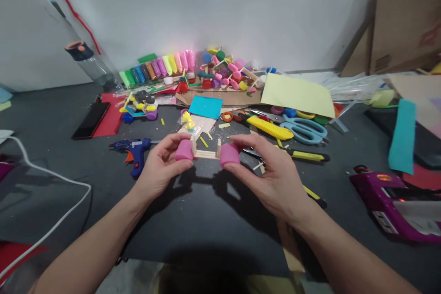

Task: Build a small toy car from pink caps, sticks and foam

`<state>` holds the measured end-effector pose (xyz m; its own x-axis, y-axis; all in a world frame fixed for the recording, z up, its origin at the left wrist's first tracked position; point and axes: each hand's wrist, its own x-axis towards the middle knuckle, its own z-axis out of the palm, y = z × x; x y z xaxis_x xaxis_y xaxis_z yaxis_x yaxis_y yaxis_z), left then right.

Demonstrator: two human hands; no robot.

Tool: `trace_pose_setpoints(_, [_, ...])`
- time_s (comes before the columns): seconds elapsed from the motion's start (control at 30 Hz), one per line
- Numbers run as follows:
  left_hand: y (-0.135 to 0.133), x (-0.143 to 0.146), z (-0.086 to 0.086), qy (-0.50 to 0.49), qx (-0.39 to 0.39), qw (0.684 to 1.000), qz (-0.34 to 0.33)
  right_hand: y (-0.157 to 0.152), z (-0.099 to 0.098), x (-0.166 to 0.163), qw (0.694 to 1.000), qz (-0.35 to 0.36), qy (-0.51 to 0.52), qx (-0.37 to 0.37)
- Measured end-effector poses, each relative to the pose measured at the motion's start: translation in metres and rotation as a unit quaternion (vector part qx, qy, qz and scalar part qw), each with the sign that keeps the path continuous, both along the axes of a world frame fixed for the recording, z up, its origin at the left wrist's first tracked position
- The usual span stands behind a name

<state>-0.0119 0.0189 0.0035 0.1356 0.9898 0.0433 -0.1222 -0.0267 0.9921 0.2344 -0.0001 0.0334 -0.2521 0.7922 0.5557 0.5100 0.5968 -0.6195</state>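
Both hands hold up a small craft piece above the dark mat point(206, 211): a frame of pale wooden sticks point(206, 152) with a pink bottle cap at each end. My left hand point(161, 165) pinches the left pink cap point(184, 150) between thumb and fingers. My right hand point(267, 172) grips the right pink cap point(229, 154) the same way. The piece hangs level, a little above the mat, in the middle of the view.
A blue glue gun point(136, 149) lies left of my hands. Behind are blue scissors point(303, 129), a yellow box cutter point(270, 127), coloured caps point(223, 73), clay tubes point(158, 66), yellow paper point(298, 95), a phone point(91, 119). A purple device point(389, 202) sits right; a white cable point(51, 174) left.
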Motion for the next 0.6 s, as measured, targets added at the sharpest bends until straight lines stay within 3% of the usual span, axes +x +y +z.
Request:
trace_pose_setpoints(0.27, [-0.003, 0.0, 0.0, 0.007, -0.012, 1.0, 0.022, 0.001, -0.007, 0.0, 0.999, 0.0, -0.033, 0.042])
trace_pose_setpoints(0.43, [-0.004, 0.007, 0.006, -0.083, -0.072, 0.994, 0.01, -0.006, 0.001, -0.001, 0.997, -0.016, -0.039, 0.062])
trace_pose_setpoints(0.6, [-0.008, 0.015, 0.02, -0.158, -0.147, 0.975, -0.05, -0.015, 0.014, -0.001, 0.996, 0.007, -0.059, 0.067])
